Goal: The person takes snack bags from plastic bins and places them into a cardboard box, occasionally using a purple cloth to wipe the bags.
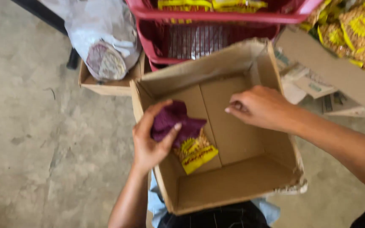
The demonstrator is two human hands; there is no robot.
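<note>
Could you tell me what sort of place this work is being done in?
Probably a small shop's stockroom or packing area: a bare concrete floor, stacked red baskets of packaged goods, and open cardboard boxes, one under the hands and another full of yellow snack packets.

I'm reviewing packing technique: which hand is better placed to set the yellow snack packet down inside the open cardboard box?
Probably the left hand: it already holds the yellow snack packet with a crumpled purple cloth over the open brown cardboard box. The right hand is empty inside.

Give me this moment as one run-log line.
left hand: holds purple cloth and yellow snack packet | right hand: inside open cardboard box, holding nothing visible | red baskets behind
</note>
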